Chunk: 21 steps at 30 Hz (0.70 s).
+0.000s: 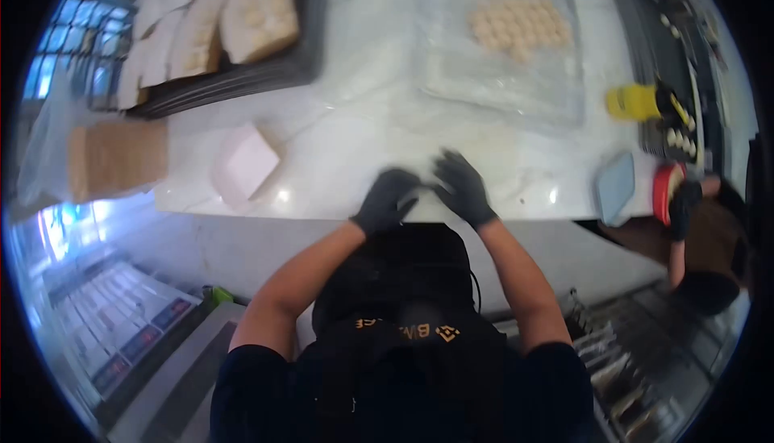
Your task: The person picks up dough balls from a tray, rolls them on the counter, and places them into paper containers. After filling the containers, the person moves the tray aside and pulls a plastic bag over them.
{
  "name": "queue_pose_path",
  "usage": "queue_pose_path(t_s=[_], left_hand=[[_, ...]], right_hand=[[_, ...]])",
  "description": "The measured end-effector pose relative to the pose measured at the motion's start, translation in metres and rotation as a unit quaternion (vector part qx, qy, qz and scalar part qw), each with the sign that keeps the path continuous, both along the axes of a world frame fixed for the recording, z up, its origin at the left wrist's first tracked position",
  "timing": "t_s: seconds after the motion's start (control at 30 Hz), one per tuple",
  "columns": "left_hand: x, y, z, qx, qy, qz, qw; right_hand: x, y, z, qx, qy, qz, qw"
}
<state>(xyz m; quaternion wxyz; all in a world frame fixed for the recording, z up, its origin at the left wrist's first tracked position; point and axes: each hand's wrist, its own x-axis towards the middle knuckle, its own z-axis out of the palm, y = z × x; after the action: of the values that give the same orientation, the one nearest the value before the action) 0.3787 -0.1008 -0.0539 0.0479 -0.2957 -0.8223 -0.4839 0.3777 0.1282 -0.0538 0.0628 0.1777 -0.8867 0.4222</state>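
Observation:
Both hands wear black gloves and meet near the front edge of the white marble-look table (pixel 363 141). My left hand (pixel 389 199) points inward, its thumb apart from the slightly blurred fingers. Beside it, my right hand (pixel 461 191) has its fingers stretched forward over the tabletop. Fingertips of the left hand come right up to the thumb side of the right. Nothing shows in either palm. To the left of my hands, a pale pink square container (pixel 248 162) sits near the table edge.
Stacked dark trays (pixel 234 84) hold large pale slabs at back left. A brown cardboard box (pixel 121 161) stands below them. Small round pieces (pixel 520 25) lie on a clear sheet. Rightward are a yellow container (pixel 633 102), a blue tray (pixel 616 189) and a co-worker's gloved hand (pixel 684 205) at a red tub (pixel 664 191).

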Motion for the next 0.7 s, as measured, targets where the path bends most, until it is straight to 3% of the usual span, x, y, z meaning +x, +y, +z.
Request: queue_pose_path(t_s=[0.03,0.1,0.13,0.17,0.23,0.27,0.33,0.37,0.43,0.5,0.57,0.63,0.7], left_hand=[[-0.01,-0.016,0.003,-0.012,0.011,0.024,1.0],[-0.027,-0.049,0.005,-0.173,-0.04,0.023,0.984],[-0.031,-0.063,0.005,-0.25,-0.073,0.011,0.965],[-0.039,-0.052,0.0,-0.255,-0.071,0.022,0.964],[-0.061,-0.007,-0.013,-0.052,0.032,0.136,0.989],[-0.058,-0.014,-0.017,-0.052,0.042,0.145,0.987],[-0.017,-0.03,-0.025,-0.078,0.02,-0.029,0.996],[-0.006,-0.033,-0.02,-0.09,0.004,-0.114,0.989],[-0.041,-0.039,-0.016,-0.125,0.008,-0.051,0.991],[-0.056,-0.04,-0.011,-0.187,-0.012,0.047,0.981],[-0.057,0.02,-0.037,0.009,0.023,0.179,0.984],[-0.021,0.037,-0.048,0.03,-0.009,0.139,0.99],[0.006,0.002,-0.013,0.051,-0.025,0.036,0.998]], right_hand=[[0.014,0.028,-0.02,-0.032,-0.065,-0.005,0.997],[-0.005,0.057,-0.028,0.099,0.033,-0.04,0.994],[-0.011,0.044,-0.037,0.09,0.036,-0.031,0.995],[-0.024,0.027,-0.035,0.091,0.014,-0.058,0.994],[-0.051,0.0,-0.02,0.099,-0.029,-0.11,0.989],[-0.05,-0.003,-0.011,0.097,-0.018,-0.102,0.99],[-0.011,0.007,0.006,0.056,0.06,0.06,0.995],[0.002,0.025,0.001,0.056,0.062,0.07,0.994],[-0.004,0.062,-0.021,0.097,-0.009,-0.046,0.994],[-0.013,0.04,-0.026,0.094,-0.019,-0.071,0.993],[-0.053,0.002,-0.023,0.081,-0.013,-0.127,0.989],[-0.019,-0.004,-0.021,0.053,0.072,0.002,0.996],[0.014,0.039,-0.039,0.053,0.034,0.021,0.998]])
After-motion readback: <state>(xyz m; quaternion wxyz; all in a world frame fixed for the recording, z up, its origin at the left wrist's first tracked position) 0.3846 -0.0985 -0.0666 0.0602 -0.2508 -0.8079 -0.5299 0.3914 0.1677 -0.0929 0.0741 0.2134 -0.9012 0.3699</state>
